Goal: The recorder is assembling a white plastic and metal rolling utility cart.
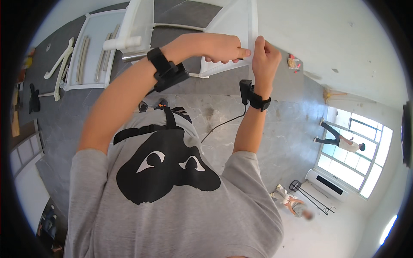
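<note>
My left hand (224, 48) is closed, fingers curled around something mostly hidden; a small dark bit shows below the index finger. It is in front of a white shelf panel (230, 26) standing on edge. Beside it, my right hand (265, 61) makes a fist with the thumb up, next to that panel's right edge. What it holds, if anything, is hidden. Pale poles (178, 26) run between this panel and a second upright white panel (140, 21). A white tubular fitting (122, 43) and a shiny metal tube (134, 56) are near my left forearm.
Further left, a white tray-like panel (92, 28) holds several metal tubes (83, 60). Curved white pieces (60, 58) lie beside it on the grey floor (292, 124). A person (342, 139) walks by the window; another person (290, 202) is near a black stand (312, 198).
</note>
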{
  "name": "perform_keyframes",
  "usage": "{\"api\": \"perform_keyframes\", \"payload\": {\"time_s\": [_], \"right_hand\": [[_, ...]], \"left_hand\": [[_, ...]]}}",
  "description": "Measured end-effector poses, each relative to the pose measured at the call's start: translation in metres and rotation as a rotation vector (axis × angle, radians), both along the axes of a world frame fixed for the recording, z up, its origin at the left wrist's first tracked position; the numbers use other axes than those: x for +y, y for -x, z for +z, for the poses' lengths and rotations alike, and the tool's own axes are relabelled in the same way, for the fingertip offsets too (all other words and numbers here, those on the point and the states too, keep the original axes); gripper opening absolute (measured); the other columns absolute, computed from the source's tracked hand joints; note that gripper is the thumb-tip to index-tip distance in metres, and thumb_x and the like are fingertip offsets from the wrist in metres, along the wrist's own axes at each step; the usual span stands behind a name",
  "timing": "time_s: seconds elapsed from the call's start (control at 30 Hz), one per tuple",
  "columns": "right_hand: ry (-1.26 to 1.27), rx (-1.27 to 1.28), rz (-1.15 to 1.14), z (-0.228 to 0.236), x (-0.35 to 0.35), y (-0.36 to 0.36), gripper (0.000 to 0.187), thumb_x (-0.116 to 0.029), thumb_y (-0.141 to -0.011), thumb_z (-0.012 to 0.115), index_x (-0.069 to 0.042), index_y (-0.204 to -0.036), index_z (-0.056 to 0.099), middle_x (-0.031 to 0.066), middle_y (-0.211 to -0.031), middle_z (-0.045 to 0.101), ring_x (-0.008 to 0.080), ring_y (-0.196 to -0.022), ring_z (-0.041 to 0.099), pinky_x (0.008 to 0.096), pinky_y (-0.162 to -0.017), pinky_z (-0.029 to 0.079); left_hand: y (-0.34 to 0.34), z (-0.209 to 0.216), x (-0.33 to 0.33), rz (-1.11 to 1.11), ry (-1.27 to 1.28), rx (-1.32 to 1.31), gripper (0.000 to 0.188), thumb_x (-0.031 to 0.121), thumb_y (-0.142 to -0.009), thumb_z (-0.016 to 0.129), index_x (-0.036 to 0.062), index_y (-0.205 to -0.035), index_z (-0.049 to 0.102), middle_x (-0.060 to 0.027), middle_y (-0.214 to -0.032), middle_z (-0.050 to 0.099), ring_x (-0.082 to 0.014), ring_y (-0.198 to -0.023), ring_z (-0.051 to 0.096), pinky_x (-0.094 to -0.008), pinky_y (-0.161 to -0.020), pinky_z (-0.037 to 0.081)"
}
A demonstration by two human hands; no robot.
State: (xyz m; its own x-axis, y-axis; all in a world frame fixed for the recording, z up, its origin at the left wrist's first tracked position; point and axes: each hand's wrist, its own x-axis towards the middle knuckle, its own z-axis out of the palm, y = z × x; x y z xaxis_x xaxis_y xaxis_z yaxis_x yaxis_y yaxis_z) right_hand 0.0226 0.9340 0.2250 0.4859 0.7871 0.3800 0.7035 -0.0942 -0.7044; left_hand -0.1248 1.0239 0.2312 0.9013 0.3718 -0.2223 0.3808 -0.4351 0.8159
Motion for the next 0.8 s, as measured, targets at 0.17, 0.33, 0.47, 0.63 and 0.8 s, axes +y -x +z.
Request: {"api": "perform_keyframes", "payload": {"time_s": [0.17,0.33,0.47,0.63,0.8], "right_hand": [[-0.004,-0.017,0.007,-0.001,0.001,0.001,0.041,-0.022,-0.092,0.055,0.005,-0.064,0.043,0.0052,-0.051,0.033,0.0117,-0.053,0.028,0.0336,-0.047,0.026],[-0.030,-0.024,-0.009,-0.005,0.005,-0.008,0.040,-0.021,-0.093,0.056,0.004,-0.064,0.043,0.0032,-0.051,0.031,0.0083,-0.055,0.030,0.0328,-0.047,0.025],[-0.057,0.051,-0.050,-0.012,-0.003,-0.023,0.044,-0.024,-0.095,0.056,0.001,-0.062,0.041,-0.0021,-0.053,0.029,0.0068,-0.055,0.028,0.0317,-0.047,0.020],[-0.023,-0.032,0.005,0.003,0.002,-0.007,0.045,-0.024,-0.096,0.055,0.002,-0.062,0.040,-0.0031,-0.054,0.029,0.0069,-0.055,0.026,0.0311,-0.048,0.018],[-0.002,-0.025,-0.023,0.003,0.000,-0.006,0.044,-0.024,-0.096,0.054,0.001,-0.063,0.039,-0.0035,-0.055,0.030,0.0066,-0.056,0.027,0.0307,-0.048,0.019]], "left_hand": [[0.011,0.012,0.006,0.000,0.481,0.091,0.053,0.049,-0.099,0.041,0.0000,-0.088,0.057,0.0009,-0.056,0.038,-0.0089,-0.042,0.032,-0.0237,-0.040,0.026],[-0.005,-0.017,-0.007,0.116,0.164,-0.064,0.053,0.053,-0.097,0.046,0.0032,-0.082,0.055,-0.0015,-0.050,0.046,-0.0144,-0.040,0.044,-0.0293,-0.039,0.035],[-0.003,-0.028,-0.063,0.452,-1.003,-0.383,0.064,0.062,-0.090,0.049,0.0020,-0.068,0.055,-0.0126,-0.057,0.061,-0.0276,-0.049,0.062,-0.0342,-0.044,0.047],[0.012,-0.017,-0.036,0.306,-0.590,-0.323,0.073,0.064,-0.091,0.045,0.0018,-0.054,0.053,-0.0174,-0.054,0.056,-0.0322,-0.047,0.058,-0.0359,-0.044,0.045],[0.010,-0.008,-0.008,0.078,0.284,-0.088,0.071,0.063,-0.097,0.033,0.0011,-0.070,0.055,-0.0014,-0.048,0.041,-0.0146,-0.035,0.033,-0.0303,-0.037,0.031]]}}
